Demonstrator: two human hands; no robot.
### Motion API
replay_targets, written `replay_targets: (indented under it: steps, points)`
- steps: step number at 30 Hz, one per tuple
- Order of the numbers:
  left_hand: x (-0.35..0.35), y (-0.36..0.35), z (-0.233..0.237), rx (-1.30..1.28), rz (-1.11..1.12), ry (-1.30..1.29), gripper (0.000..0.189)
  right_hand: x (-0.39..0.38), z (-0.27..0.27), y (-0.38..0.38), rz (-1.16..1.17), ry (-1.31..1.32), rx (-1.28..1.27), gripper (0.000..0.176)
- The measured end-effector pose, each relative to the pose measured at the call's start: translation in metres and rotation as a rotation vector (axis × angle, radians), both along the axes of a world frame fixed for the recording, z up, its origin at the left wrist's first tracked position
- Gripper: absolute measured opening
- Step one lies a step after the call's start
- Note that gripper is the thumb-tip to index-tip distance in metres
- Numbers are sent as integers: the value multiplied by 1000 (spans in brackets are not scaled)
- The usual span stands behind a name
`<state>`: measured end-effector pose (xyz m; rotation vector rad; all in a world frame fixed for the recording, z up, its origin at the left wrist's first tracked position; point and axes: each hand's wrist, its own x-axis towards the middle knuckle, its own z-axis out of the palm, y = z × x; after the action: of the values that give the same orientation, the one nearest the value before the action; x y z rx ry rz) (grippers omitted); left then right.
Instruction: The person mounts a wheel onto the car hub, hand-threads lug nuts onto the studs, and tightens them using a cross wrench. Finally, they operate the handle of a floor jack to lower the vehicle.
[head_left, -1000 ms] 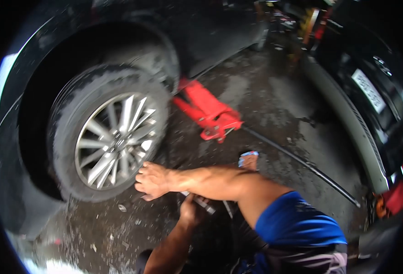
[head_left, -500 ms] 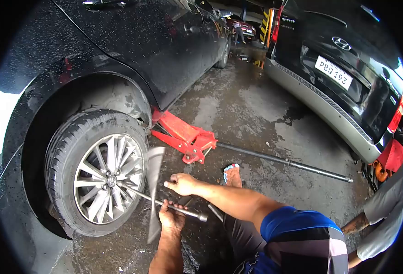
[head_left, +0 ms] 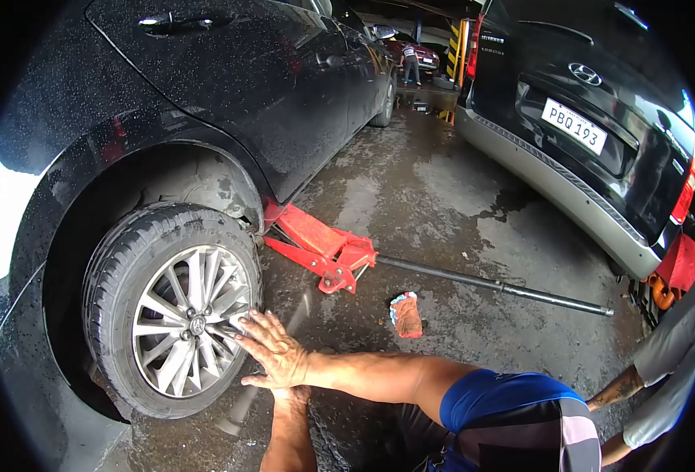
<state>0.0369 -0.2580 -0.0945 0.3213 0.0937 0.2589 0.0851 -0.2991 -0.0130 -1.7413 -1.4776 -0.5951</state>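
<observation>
A cross-shaped lug wrench point(head_left: 241, 409) reaches to the hub of the car wheel point(head_left: 158, 397). Its crossbar is smeared by motion, showing as pale streaks above and below my hands. My right hand point(head_left: 272, 350) is open beside the wrench, palm down with fingers spread, and hides much of the shaft. Directly beneath it is my left hand point(head_left: 291, 395), its fingers covered by the right one, so I cannot tell its grip. The wheel has silver spokes and sits in the arch of a wet black car point(head_left: 229, 86).
A red floor jack point(head_left: 335, 252) reaches under the black car, its long handle point(head_left: 497, 285) stretching right. On the wet floor lies a crumpled reddish cloth point(head_left: 406, 316). Another black vehicle point(head_left: 536, 86) stands at right, with a person in grey trousers point(head_left: 666, 377) nearby. Someone point(head_left: 411, 64) stands far back.
My right hand has come down and left, from a loosely curled shape to spread fingers over my left hand. The blurred crossbar has turned to another angle. The whole view has shifted slightly.
</observation>
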Motion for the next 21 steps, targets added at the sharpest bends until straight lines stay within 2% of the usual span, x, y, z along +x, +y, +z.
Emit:
replay_targets:
  steps: [8, 14, 16, 17, 18, 20, 21]
  points:
    - [1, 18, -15, 42, 13, -28, 53, -5, -3, 9, 44, 1, 43, 99]
    - [-2, 32, -27, 68, 39, -30, 51, -11, -5, 19, 5, 73, 7, 109]
    - [-3, 35, -36, 68, 42, -34, 50, -15, -3, 23, 23, 192, 37, 115]
    - [-4, 36, -43, 74, 45, -40, 50, -21, -1, 26, -109, 332, -7, 119]
    - [-3, 38, -51, 85, 44, -54, 49, -19, 2, 33, -66, 651, -93, 118]
    - [-1, 48, -81, 161, 37, -171, 49, -12, -16, 50, 131, 1191, -54, 112]
    - [0, 60, -110, 240, 24, -321, 49, 6, -39, 66, 96, 1098, 40, 96]
